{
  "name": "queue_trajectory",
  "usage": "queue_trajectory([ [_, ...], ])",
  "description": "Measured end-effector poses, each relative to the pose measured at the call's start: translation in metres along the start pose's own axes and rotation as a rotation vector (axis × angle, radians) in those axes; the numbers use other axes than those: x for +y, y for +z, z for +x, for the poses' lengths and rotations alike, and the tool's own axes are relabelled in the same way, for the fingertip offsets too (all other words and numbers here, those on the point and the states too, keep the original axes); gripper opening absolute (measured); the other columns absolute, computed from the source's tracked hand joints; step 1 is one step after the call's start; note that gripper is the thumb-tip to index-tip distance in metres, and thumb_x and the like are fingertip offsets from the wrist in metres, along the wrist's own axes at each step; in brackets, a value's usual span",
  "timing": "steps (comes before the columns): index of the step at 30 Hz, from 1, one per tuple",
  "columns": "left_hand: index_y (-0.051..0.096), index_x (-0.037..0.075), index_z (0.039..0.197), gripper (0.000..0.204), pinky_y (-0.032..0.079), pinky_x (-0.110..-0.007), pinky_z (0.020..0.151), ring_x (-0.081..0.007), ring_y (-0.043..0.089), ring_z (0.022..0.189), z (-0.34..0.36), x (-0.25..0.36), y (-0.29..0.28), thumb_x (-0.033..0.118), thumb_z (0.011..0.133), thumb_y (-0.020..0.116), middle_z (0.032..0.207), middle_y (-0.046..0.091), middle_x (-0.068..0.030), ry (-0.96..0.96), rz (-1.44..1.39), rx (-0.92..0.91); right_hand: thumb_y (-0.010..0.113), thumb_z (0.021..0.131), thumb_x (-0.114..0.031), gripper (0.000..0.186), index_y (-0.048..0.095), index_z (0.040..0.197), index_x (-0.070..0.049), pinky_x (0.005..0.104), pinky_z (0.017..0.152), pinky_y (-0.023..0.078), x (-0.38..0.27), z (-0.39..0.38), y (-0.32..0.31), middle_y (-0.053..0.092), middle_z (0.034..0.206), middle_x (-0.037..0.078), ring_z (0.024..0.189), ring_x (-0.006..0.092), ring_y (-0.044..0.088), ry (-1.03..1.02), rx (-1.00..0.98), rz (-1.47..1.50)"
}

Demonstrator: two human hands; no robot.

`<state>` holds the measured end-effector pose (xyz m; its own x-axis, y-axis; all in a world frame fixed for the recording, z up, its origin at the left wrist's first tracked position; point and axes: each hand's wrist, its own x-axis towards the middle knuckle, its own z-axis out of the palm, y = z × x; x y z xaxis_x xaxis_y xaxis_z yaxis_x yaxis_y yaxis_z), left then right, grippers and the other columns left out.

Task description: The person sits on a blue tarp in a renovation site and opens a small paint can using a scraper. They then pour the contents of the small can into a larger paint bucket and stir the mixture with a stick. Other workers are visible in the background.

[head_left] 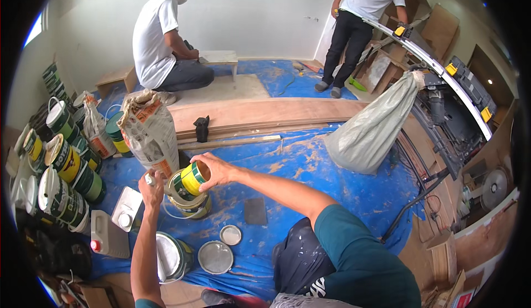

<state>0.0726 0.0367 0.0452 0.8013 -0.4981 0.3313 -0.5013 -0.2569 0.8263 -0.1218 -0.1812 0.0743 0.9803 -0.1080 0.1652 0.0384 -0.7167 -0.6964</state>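
My right hand (217, 171) grips a small yellow and green can (191, 181) by its side. The can is tipped over an open yellow and green bucket (198, 207) with a wire handle, standing on the blue tarp. Left of the can, my left hand (152, 191) is closed, with a small pale thing at its fingers that I cannot make out. Closer to me stands an open bucket (187, 259) with white contents and a flat stick or blade across it. A small round lid (230, 234) and a larger lid (215, 257) lie beside it.
A large paper sack (146, 136) stands just beyond my left hand. Jugs and several paint buckets (66, 161) crowd the left. A grey square (255, 211) lies on the tarp. Long boards (260, 113) lie beyond. One person crouches; another stands near a dust bag (373, 131) and saw.
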Motion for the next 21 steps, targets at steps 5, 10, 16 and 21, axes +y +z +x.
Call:
queue_trajectory([
  [5,0.071,-0.001,0.093,0.027,0.051,-0.039,0.07,-0.0176,0.06,0.068,0.002,-0.009,-0.008,0.025,0.094,0.064,0.075,0.07,-0.0143,0.036,-0.141,-0.037,0.096,0.062,-0.048,0.1,0.051,0.142,-0.008,0.0466,0.109,0.043,0.007,0.013,0.007,0.056,0.131,0.021,0.124,0.0387,0.052,-0.165,0.061,-0.08],
  [10,0.073,0.003,0.095,0.029,0.055,-0.049,0.074,-0.0426,0.069,0.076,-0.003,0.011,-0.007,0.03,0.093,0.061,0.08,0.071,-0.0224,0.035,0.072,0.026,0.099,0.063,-0.039,0.099,0.05,0.144,-0.01,0.0399,0.106,0.049,0.01,0.003,0.01,0.056,0.132,0.015,0.12,0.0266,0.058,-0.024,0.063,-0.033],
  [16,0.073,0.0,0.091,0.032,0.055,-0.051,0.076,-0.0453,0.07,0.079,-0.007,0.011,-0.016,0.029,0.09,0.06,0.08,0.07,-0.0256,0.005,0.115,0.043,0.099,0.064,-0.038,0.098,0.049,0.145,-0.013,0.0417,0.106,0.05,-0.004,0.005,0.008,0.059,0.133,0.017,0.123,0.0287,0.06,0.181,0.076,0.223],
  [21,0.074,-0.001,0.093,0.031,0.055,-0.051,0.076,-0.0467,0.069,0.079,-0.007,0.006,-0.014,0.027,0.091,0.06,0.08,0.07,-0.0265,-0.001,0.132,0.041,0.097,0.069,-0.038,0.102,0.043,0.151,-0.01,0.0407,0.104,0.051,-0.011,0.005,-0.004,0.058,0.136,0.015,0.121,0.0263,0.06,0.219,0.093,0.361],
])
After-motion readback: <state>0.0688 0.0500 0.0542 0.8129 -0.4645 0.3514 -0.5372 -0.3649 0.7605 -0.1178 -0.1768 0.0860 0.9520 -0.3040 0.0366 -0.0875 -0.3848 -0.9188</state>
